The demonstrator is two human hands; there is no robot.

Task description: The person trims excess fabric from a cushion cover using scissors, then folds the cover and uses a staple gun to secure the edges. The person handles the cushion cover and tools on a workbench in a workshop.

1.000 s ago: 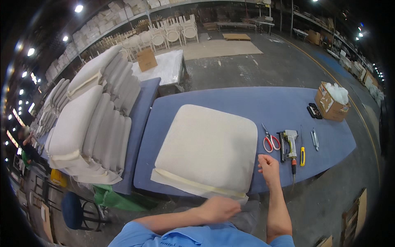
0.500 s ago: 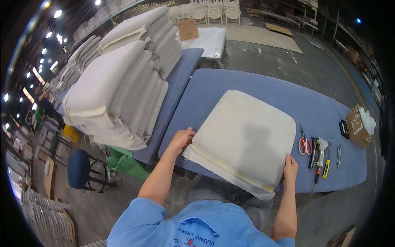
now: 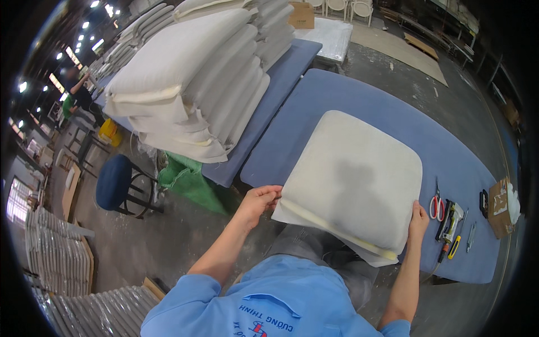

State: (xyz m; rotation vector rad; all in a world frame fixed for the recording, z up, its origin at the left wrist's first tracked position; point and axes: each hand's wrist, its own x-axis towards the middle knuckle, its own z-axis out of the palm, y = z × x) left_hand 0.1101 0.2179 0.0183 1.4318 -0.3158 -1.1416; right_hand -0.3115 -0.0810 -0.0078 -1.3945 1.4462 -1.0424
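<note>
A pale, rounded-square seat cushion [image 3: 359, 163] lies on the blue padded table [image 3: 449, 146], its near edge jutting past the table's front. Along that near edge a yellowish foam strip shows above a loose flap of fabric. My left hand [image 3: 260, 205] pinches the cover at the near left corner. On the opposite side my right hand [image 3: 417, 223] grips the cushion's edge, its fingers partly hidden underneath. Right of it lie red-handled scissors [image 3: 437, 206], a staple gun [image 3: 451, 222] with a hose, a yellow-handled tool [image 3: 454, 247] and a small metal tool [image 3: 471, 236].
Tall stacks of similar cushions [image 3: 185, 73] fill a second blue table [image 3: 230, 174] to the left. A dark blue stool [image 3: 115, 182] and green cloth [image 3: 188, 177] are beside it. A cardboard box [image 3: 499, 208] with white stuffing sits at the right end. Two people work far left.
My view has swung left and down. My left hand has closed on the cushion's near left corner. The cushion is shifted slightly toward me, my right hand still at its edge.
</note>
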